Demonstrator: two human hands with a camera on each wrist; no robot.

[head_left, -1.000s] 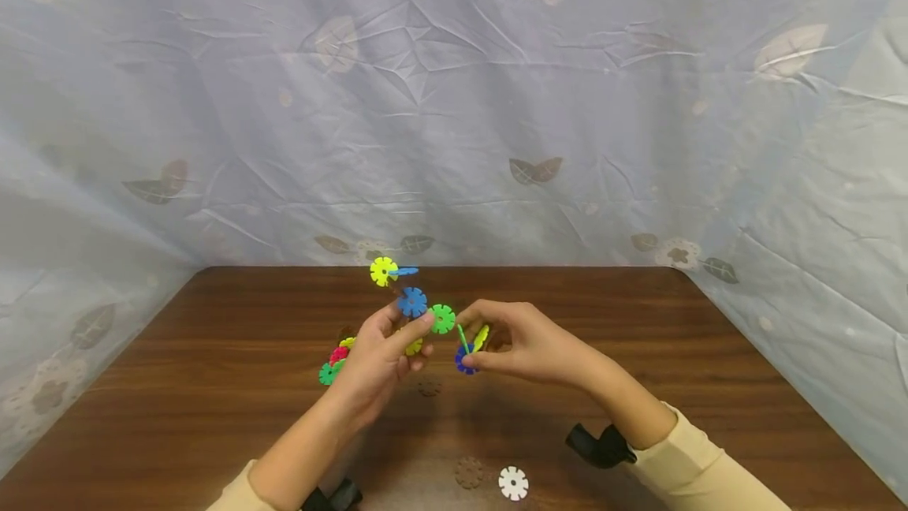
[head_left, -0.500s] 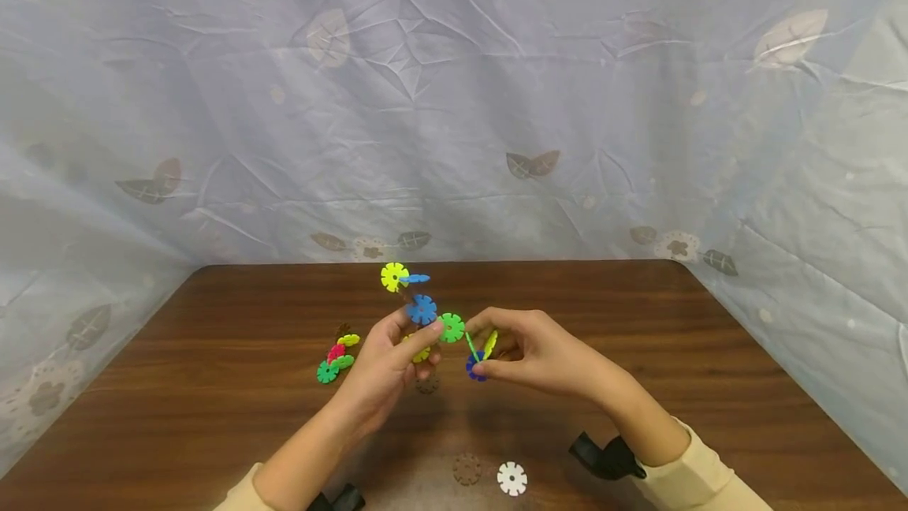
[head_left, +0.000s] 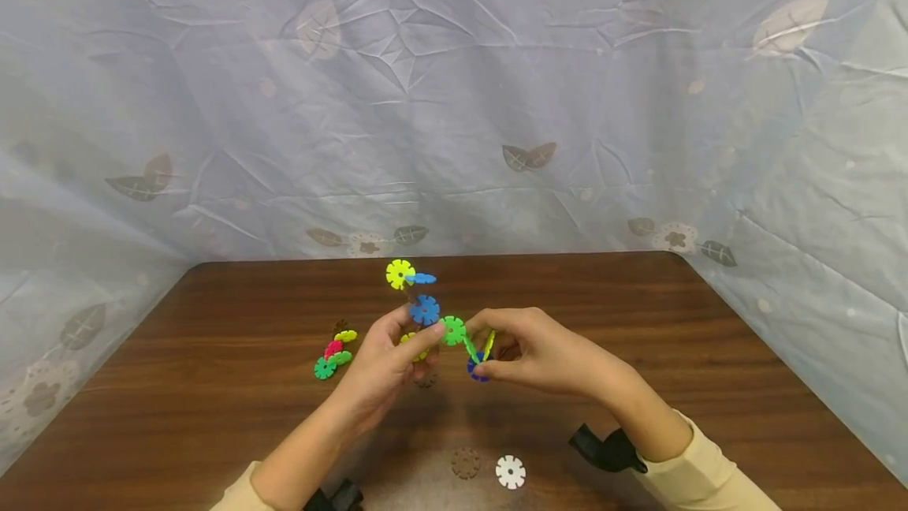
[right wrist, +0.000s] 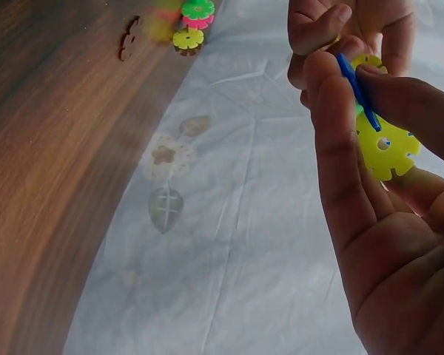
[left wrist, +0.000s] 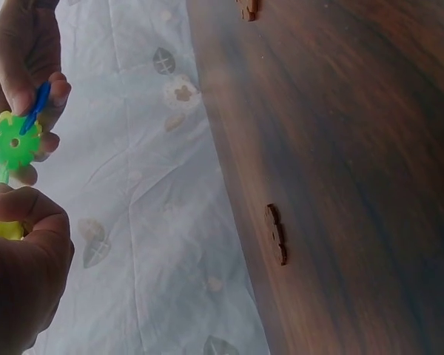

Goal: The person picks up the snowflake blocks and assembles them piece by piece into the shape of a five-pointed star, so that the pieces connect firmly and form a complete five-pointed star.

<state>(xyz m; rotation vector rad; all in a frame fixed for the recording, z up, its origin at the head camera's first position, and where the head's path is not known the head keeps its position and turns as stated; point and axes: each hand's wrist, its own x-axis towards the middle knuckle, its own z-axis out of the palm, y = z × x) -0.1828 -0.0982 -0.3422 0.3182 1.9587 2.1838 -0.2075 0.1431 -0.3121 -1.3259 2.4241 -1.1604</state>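
Note:
In the head view my left hand [head_left: 386, 361] grips a chain of notched plastic discs. Its parts include a yellow disc [head_left: 400, 274] at the top, an edge-on light blue disc [head_left: 422, 278], a blue disc [head_left: 426, 310] and a bright green disc [head_left: 452, 330]. Thumb and fingers of my right hand [head_left: 546, 357] pinch a dark blue disc [right wrist: 359, 92], joined to an edge-on green disc [head_left: 471, 349] and a yellow disc [right wrist: 388, 144]. The edge-on green disc meets the bright green disc's rim. My left fingers partly cover another yellow disc [head_left: 414, 345].
On the wooden table [head_left: 213, 408], a joined cluster of discs [head_left: 333, 349] lies left of my left hand. A brown disc [head_left: 465, 464] and a white disc [head_left: 511, 472] lie near the front. Another brown disc [head_left: 426, 379] is below my hands. Patterned cloth [head_left: 454, 101] hangs behind.
The gap between the bright green disc and the edge-on green disc has closed as my hands came together. Both hands keep their holds, and the head view has tilted slightly.

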